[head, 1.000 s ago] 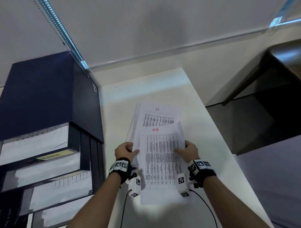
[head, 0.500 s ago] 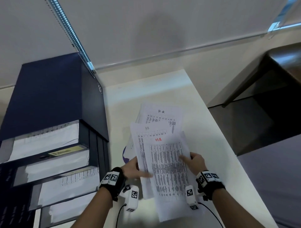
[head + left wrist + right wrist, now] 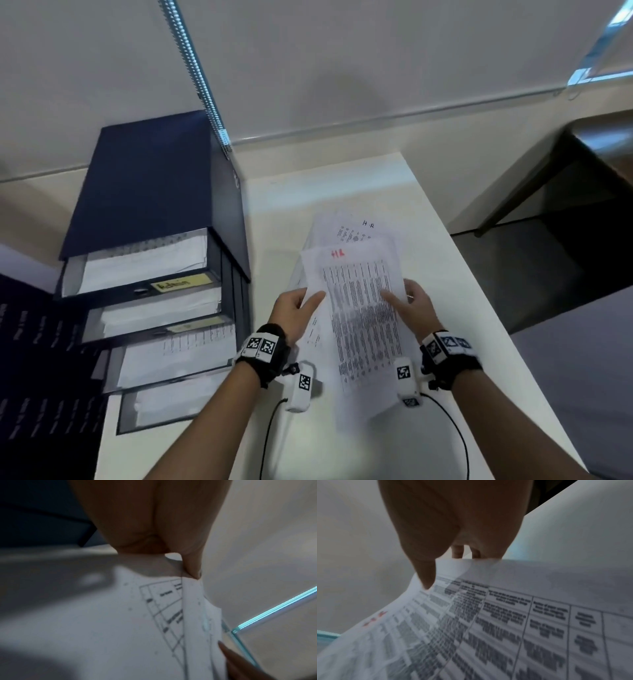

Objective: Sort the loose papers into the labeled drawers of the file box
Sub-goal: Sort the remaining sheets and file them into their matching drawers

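I hold a printed sheet (image 3: 359, 325) with a table and a red mark at its top, above the white table (image 3: 479, 308). My left hand (image 3: 296, 305) pinches its left edge, thumb on top. My right hand (image 3: 412, 305) pinches its right edge, thumb on the print and fingers beneath, as the right wrist view shows on the sheet (image 3: 488, 622). More loose papers (image 3: 346, 228), one marked "H R", lie beneath and beyond. The dark blue file box (image 3: 154, 192) stands at the left with several drawers pulled out, paper in each; one yellow label (image 3: 181, 282) reads "Admin".
A wall runs behind the table. The table's right edge (image 3: 472, 274) drops to a dark floor, with a dark piece of furniture (image 3: 599, 154) at the far right. Cables (image 3: 459, 438) trail from my wrists over the near part of the table.
The top sheet has swung from tilted to more square in my hands and sits higher over the pile. My left hand moved up from under the papers to the sheet's left edge.
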